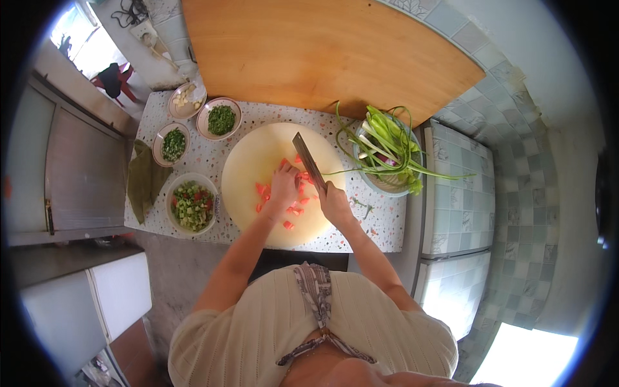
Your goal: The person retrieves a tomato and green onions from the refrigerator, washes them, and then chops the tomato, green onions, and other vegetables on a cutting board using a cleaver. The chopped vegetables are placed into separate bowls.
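Note:
A round, pale cutting board (242, 164) lies before me, with chopped red pieces, likely tomato (288, 225), scattered over its middle. My left hand (284, 186) is on the board with bent fingers among these pieces. Red shows at its fingertips, but whether they grip a piece is hidden. My right hand (334, 203) grips the handle of a cleaver (308, 157). The blade stands nearly edge-on, just right of my left hand, its far end pointing away from me. Some red pieces lie between my left fingers and the blade.
On the left of the speckled countertop (261, 110) are a bowl of chopped vegetables (192, 202), two bowls of chopped greens (173, 145) (221, 120), garlic (183, 100) and an olive cloth (145, 176). At right, a basket (387, 186) holds green peppers (387, 123) and scallions. A wooden panel (319, 53) stands behind.

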`<action>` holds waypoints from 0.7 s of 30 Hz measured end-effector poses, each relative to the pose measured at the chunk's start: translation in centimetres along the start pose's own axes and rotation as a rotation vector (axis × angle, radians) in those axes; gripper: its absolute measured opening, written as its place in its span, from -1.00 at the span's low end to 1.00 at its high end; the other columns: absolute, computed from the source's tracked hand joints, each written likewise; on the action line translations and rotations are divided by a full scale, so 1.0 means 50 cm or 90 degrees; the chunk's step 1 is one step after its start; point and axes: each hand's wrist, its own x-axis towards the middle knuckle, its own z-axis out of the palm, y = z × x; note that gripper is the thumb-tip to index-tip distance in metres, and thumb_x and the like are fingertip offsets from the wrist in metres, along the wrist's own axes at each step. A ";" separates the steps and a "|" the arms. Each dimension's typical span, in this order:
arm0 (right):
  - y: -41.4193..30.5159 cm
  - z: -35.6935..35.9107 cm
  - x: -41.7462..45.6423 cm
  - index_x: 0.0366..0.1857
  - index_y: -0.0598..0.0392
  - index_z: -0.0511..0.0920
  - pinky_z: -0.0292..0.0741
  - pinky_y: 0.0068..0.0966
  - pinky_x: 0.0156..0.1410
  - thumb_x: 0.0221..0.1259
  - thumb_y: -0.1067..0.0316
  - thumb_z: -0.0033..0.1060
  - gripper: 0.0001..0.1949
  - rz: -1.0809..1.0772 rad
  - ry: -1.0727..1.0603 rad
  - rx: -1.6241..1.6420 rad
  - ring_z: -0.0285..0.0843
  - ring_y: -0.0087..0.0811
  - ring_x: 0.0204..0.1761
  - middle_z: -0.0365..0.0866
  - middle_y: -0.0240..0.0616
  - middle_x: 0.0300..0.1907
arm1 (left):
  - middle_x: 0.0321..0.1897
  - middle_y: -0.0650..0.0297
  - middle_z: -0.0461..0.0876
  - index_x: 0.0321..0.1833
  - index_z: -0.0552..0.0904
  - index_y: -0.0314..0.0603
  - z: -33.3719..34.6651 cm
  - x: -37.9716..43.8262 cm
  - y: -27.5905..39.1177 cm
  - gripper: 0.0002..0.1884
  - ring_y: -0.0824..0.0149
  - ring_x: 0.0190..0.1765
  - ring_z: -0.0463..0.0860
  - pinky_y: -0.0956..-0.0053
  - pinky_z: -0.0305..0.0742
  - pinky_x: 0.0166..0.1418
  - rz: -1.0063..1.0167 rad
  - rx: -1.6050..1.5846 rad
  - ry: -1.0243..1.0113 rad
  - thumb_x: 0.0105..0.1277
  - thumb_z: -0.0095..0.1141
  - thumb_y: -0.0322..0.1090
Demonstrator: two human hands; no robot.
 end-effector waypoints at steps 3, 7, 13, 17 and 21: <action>0.021 0.051 -0.018 -0.19 0.26 0.47 0.59 0.18 -0.15 0.52 0.21 0.01 -0.73 0.046 -0.002 -0.044 0.67 0.34 -0.27 0.65 0.33 -0.39 | 0.04 0.08 0.64 0.01 0.64 -0.19 -0.047 -0.033 0.027 -0.71 -0.05 0.17 0.56 0.05 0.45 0.25 -0.019 -0.073 0.059 0.22 0.27 -0.47; 0.044 0.046 0.031 -0.16 0.21 0.48 0.61 0.12 -0.17 0.49 0.23 0.06 -0.77 -0.016 0.017 0.022 0.67 0.32 -0.28 0.66 0.26 -0.40 | 0.26 -0.04 0.53 0.21 0.57 -0.21 -0.110 -0.106 0.009 -0.55 -0.13 0.29 0.49 -0.01 0.38 0.37 -0.004 -0.038 0.150 0.25 0.31 -0.41; 0.038 -0.026 -0.109 -0.15 0.31 0.51 0.54 0.02 -0.25 0.50 0.30 0.06 -0.77 0.021 0.118 0.072 0.64 0.33 -0.29 0.64 0.31 -0.40 | 0.48 -0.17 0.28 0.44 0.39 -0.30 -0.131 -0.226 -0.023 -0.29 -0.21 0.51 0.27 -0.13 0.13 0.55 -0.092 0.017 0.125 0.24 0.38 -0.29; 0.112 -0.012 -0.238 -0.24 0.31 0.51 0.53 -0.08 -0.35 0.51 0.29 0.05 -0.75 0.060 0.168 0.044 0.65 0.20 -0.43 0.63 0.20 -0.48 | 0.48 -0.16 0.29 0.43 0.37 -0.34 -0.090 -0.106 -0.006 -0.29 -0.23 0.53 0.24 -0.14 0.08 0.60 -0.030 0.055 0.075 0.28 0.36 -0.23; 0.135 0.025 -0.312 -0.39 0.22 0.48 0.38 -0.33 -0.61 0.54 0.22 0.08 -0.69 0.321 0.056 0.312 0.48 -0.27 -0.73 0.51 -0.17 -0.68 | 0.38 -0.11 0.42 0.39 0.39 -0.35 -0.005 0.075 0.005 -0.32 -0.14 0.46 0.35 -0.04 0.19 0.56 0.077 0.009 0.008 0.31 0.34 -0.15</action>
